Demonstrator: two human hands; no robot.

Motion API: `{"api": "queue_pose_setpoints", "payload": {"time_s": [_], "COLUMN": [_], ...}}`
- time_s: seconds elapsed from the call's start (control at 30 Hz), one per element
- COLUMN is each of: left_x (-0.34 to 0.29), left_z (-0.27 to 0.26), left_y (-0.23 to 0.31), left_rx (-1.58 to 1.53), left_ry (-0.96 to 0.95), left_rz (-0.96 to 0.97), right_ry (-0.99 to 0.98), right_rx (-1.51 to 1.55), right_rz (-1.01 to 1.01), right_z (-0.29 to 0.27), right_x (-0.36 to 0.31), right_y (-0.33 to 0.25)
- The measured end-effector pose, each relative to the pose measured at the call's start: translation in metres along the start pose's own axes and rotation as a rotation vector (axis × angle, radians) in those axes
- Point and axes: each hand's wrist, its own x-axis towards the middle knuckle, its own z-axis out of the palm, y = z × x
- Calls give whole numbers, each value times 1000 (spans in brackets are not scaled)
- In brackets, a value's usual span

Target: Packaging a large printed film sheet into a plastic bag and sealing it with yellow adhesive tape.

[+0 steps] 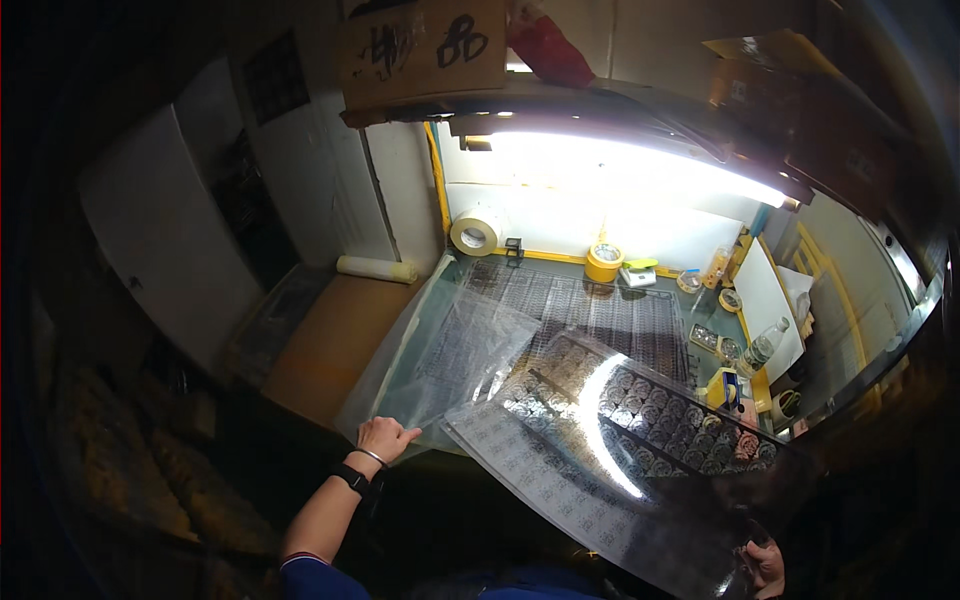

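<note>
My left hand (388,437) is closed at the near left corner of the table, pinching the edge of a thin clear plastic sheet (470,330). At the lower right, my right hand (765,568) grips the corner of a large, glossy, see-through film sheet (530,455) printed with rows of round dark patterns. This film bows upward over the table's front edge, and a curved streak of light reflects off it. Beneath both sheets, another patterned sheet (610,310) lies flat on the green-grey tabletop (425,300). Part of it is hidden by the film.
Along the back edge stand a wide tape roll (476,232), a yellow tape roll (603,262) and a small white box (638,276). A clear bottle (765,345) and a tape dispenser (722,388) stand at the right. A tube light (640,155) hangs low beneath a shelf with boxes.
</note>
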Motion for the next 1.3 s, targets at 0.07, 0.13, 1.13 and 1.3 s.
{"api": "queue_pose_setpoints", "payload": {"time_s": [0.07,0.13,1.13,1.3], "left_x": [-2,-3,-58,-91], "left_z": [3,4,-70,-67], "left_y": [-1,0,178,237], "left_rx": [-37,-38,-35,-190], "left_ry": [27,85,723,561], "left_rz": [-16,-18,983,1203], "right_ry": [1,240,-340,-147], "right_rx": [-2,-487,103,60], "right_rz": [11,457,88,10], "right_z": [6,16,99,47], "right_x": [-5,-7,152,77], "right_y": [-6,-19,79,53]}}
